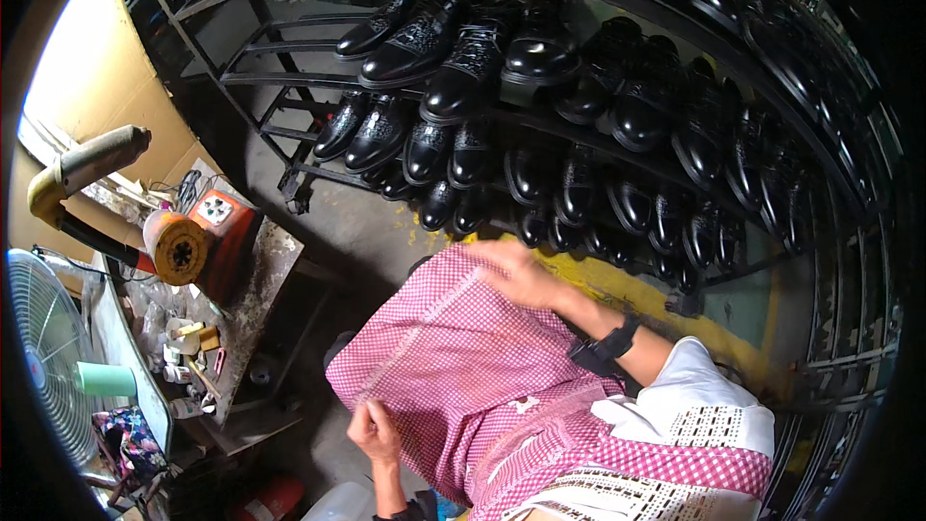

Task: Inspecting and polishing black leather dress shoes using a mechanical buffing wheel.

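Observation:
A pink-and-white checked cloth (453,347) is spread out in front of me, over my lap. My left hand (374,432) pinches its lower left edge near the bottom of the view. My right hand (519,272) grips the cloth's upper edge, with a black band on that wrist (610,344). The cloth hangs stretched between both hands. My white patterned sleeve (694,405) shows at the lower right.
A black metal rack (289,77) holds several rows of shiny black leather shoes (463,68) ahead and to the right. At the left stand a cluttered workbench (260,270), an orange machine (217,222), a fan (43,347) and a green cup (104,379).

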